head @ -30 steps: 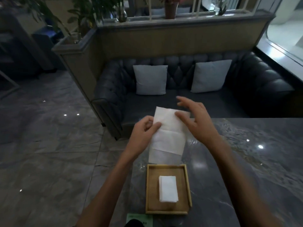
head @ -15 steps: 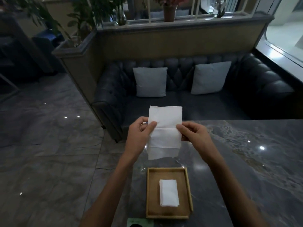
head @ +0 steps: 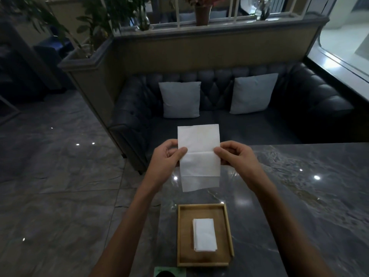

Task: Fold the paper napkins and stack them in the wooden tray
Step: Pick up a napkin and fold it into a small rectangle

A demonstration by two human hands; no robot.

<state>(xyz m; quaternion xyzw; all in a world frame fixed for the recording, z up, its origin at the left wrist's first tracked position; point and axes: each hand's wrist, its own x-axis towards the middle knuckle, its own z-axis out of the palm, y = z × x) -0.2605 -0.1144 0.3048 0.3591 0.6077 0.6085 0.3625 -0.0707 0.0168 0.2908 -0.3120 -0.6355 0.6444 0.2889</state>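
Observation:
I hold a white paper napkin (head: 199,156) upright in the air above the far end of the table. My left hand (head: 166,156) pinches its left edge and my right hand (head: 234,154) pinches its right edge, both at a horizontal crease across its middle. Nearer to me on the table lies the wooden tray (head: 183,236). A small stack of folded white napkins (head: 204,237) rests in the tray's middle.
The dark marble table (head: 299,206) stretches to the right. Its left edge drops to a tiled floor (head: 60,186). A dark tufted sofa (head: 309,108) with two pale cushions stands just beyond the table. A green card (head: 169,271) lies at the table's near edge.
My right hand came back from the napkin's top to pinch its right edge at the crease. The napkin went from tilted to straight and upright.

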